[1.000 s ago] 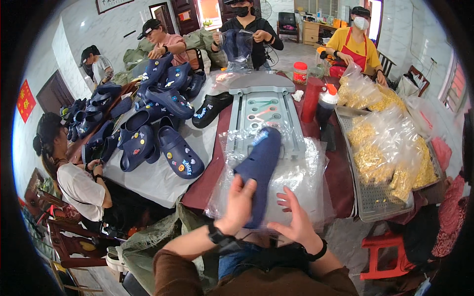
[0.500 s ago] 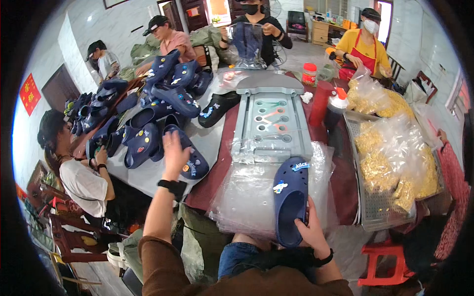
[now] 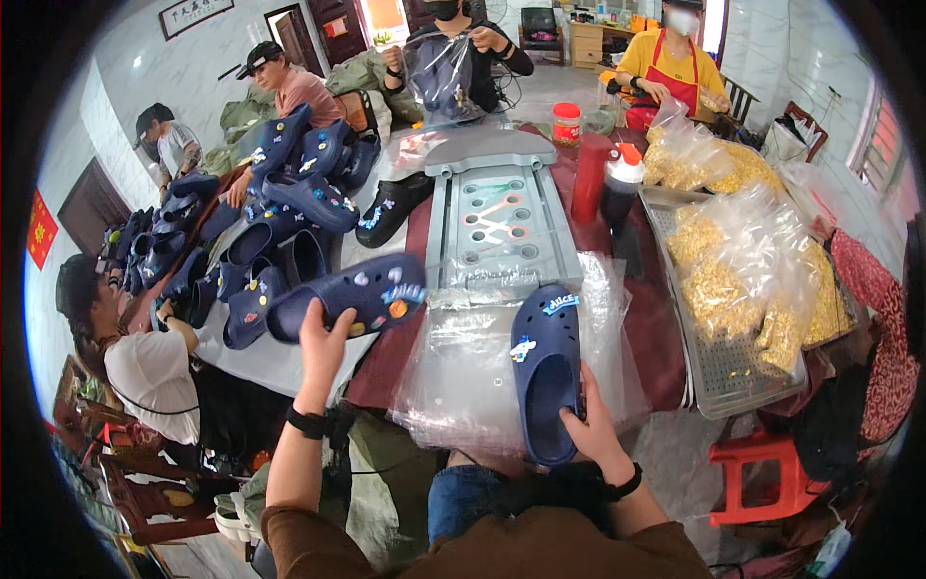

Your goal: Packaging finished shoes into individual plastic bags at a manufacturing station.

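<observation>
1. Compared with half a second before, the left hand (image 3: 323, 340) had pulled back from the pile of clogs and now had one lifted clear of it, while the right hand (image 3: 590, 425) hadn't really budged.
2. Left hand, left of centre in the frame: fingers curled around the heel end of a navy clog (image 3: 352, 297), properly gripping it. The shoe was held up sideways with its toe pointing toward the middle of the frame, and you could see little coloured charms stuck on top.
3. Right hand, lower centre: wrapped along the right edge of a second navy clog (image 3: 546, 367), thumb on the rim, a loose but definite hold. That one lay sole-down with the heel opening toward the lower edge and two charms near the toe.
4. The second clog sat on a stack of clear plastic bags (image 3: 463, 376) spread across the near end of the dark red table (image 3: 666, 328).
5. Just above the bags, dead centre, there was a grey plastic tray-like frame (image 3: 497, 217) with round holes.
6. Upper left: a big heap of more navy clogs (image 3: 280, 203) on a pale tabletop, with other people sitting around it.
7. Right side: a metal mesh tray (image 3: 743, 372) loaded with clear bags of yellow snacks (image 3: 733, 270).
8. Top centre, a person was holding up a clear bag (image 3: 439, 72) with something dark inside.
</observation>
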`<state>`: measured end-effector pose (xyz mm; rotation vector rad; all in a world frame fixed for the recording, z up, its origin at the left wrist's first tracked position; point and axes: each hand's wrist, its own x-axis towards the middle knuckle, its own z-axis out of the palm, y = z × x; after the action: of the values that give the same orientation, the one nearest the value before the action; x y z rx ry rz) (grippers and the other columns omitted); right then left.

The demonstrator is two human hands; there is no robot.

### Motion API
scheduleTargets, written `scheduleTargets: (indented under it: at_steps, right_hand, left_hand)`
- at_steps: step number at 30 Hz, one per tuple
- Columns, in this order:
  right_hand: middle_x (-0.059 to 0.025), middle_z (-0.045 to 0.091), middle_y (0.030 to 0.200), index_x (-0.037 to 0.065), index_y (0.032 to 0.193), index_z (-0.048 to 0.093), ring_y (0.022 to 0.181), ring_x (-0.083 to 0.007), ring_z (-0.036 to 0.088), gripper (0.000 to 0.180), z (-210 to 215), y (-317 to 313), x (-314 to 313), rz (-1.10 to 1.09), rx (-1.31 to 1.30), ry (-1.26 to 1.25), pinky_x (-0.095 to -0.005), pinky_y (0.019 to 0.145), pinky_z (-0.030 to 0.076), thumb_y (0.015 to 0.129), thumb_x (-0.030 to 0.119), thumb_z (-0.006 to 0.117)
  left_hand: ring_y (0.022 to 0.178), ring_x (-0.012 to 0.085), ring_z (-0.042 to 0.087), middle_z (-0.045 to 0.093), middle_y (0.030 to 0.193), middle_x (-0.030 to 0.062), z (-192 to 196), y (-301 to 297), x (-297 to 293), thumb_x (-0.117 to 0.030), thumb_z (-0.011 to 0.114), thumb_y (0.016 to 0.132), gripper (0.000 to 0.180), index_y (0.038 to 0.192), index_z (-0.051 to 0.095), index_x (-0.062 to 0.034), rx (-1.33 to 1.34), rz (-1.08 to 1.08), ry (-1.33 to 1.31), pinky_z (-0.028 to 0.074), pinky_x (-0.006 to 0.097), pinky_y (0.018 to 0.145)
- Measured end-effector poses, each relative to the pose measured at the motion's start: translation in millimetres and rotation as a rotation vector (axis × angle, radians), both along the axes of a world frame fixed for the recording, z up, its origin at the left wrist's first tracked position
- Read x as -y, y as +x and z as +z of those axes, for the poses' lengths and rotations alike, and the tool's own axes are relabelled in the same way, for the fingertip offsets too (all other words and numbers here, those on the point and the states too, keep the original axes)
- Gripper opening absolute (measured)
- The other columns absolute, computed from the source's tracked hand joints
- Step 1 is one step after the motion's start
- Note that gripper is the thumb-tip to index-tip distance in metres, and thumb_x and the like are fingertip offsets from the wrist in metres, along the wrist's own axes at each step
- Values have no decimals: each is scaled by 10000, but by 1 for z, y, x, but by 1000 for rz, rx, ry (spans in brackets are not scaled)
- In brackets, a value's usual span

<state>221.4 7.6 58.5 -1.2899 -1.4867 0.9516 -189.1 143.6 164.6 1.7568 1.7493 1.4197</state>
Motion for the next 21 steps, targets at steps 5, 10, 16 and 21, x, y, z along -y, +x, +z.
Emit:
scheduleTargets:
  at_steps: [5, 10, 16, 21]
  right_hand:
    - [-266, 577, 1298, -2, 1591, 207, 1135, -361, 632, 824, -5, -1, -1, -18, 8, 96, -413, 999, 481, 881, 1, 625]
    - [-283, 609, 1268, -13, 1579, 229, 1123, -373, 650, 779, 4, -8, 8, -28, 45, 119, -412, 982, 498, 906, 18, 621]
    - [-280, 618, 1269, -14, 1568, 242, 1124, -353, 662, 739, 12, -9, 21, -70, -37, -8, -393, 969, 508, 940, 46, 627]
    - [-285, 612, 1281, -3, 1561, 268, 1165, -345, 645, 729, -12, -1, 30, -130, -122, 16, -393, 995, 491, 937, 56, 640]
  left_hand:
    - [1096, 243, 676, 655, 1246, 142, 29, 80, 45, -148, 573, 1046, 335, 1327, 531, 30, 1009, -250, -302, 577, 398, 928]
    - [1216, 318, 632, 617, 1345, 208, 24, 132, 80, -206, 472, 1090, 412, 1395, 479, 70, 1262, -445, -353, 505, 463, 1072]
    - [1319, 313, 548, 570, 1438, 176, -17, 176, 88, -291, 450, 1103, 465, 1429, 490, 37, 1480, -349, -257, 406, 471, 1154]
    - [1306, 262, 552, 593, 1410, 151, -65, 199, 80, -259, 523, 1080, 448, 1409, 504, 43, 1521, -364, -259, 398, 441, 1147]
